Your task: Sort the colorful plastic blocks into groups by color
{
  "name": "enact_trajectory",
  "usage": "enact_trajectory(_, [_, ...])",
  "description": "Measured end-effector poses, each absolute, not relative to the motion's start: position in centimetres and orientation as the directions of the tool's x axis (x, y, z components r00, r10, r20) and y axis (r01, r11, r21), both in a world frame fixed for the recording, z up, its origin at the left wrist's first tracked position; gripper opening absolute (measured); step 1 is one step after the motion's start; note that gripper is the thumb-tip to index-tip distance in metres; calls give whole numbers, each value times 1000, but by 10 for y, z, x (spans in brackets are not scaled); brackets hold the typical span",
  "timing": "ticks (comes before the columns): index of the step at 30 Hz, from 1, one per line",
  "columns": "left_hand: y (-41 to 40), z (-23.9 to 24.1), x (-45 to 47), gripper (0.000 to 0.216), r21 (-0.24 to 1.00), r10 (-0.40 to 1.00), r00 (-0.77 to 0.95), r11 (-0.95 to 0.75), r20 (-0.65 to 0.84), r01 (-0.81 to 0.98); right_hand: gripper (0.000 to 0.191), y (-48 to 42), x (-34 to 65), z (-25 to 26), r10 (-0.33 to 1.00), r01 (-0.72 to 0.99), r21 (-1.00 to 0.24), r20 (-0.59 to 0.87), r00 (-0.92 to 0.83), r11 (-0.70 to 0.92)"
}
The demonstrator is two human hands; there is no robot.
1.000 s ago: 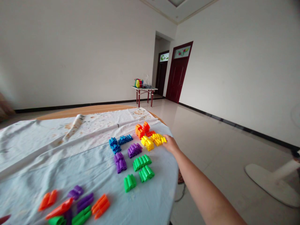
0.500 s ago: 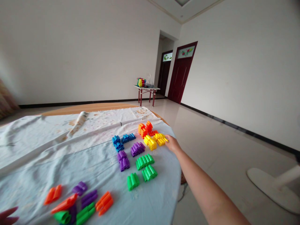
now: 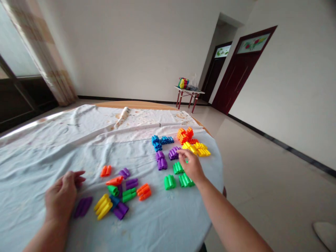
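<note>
My right hand (image 3: 192, 166) hovers over the sorted groups of ribbed plastic tube pieces, its fingers apart and nothing visible in them. It partly covers the green pieces (image 3: 178, 167) and comes close to a purple stack (image 3: 173, 153). Just beyond it lie yellow pieces (image 3: 203, 149) and orange pieces (image 3: 183, 136). At the left, my left hand (image 3: 63, 192) rests with loosely stretched fingers, holding nothing that shows. Beside it are a purple piece (image 3: 83, 207) and a yellow piece (image 3: 103, 206). A mixed loose pile, with an orange piece (image 3: 144, 191) among it, lies between my hands.
A pale cloth (image 3: 147, 227) with wrinkles covers the round table, whose right edge curves under my right forearm. Blue pieces (image 3: 167, 140) stand at the far side of the groups. A small table (image 3: 189, 91) with bags is by the back wall.
My right hand has drawn back from the yellow pieces toward the green ones. My left hand has come further into view as the camera turned left, showing more of the loose pile.
</note>
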State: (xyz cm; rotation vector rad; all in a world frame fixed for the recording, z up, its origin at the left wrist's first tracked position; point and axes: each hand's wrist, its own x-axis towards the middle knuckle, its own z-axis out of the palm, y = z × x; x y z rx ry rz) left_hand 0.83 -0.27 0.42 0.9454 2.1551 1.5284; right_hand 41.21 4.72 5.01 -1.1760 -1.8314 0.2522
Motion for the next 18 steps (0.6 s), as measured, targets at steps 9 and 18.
enact_trajectory(9, [-6, 6, 11, 39, 942, 710, -695, 145, 114, 302, 36, 5, 314, 41, 576, 450, -445, 200, -792, 774])
enact_trajectory(18, [-6, 13, 15, 34, 949, 684, -724, 163, 88, 269, 39, 6, 306, 34, 724, 600, -414, 293, -625, 685])
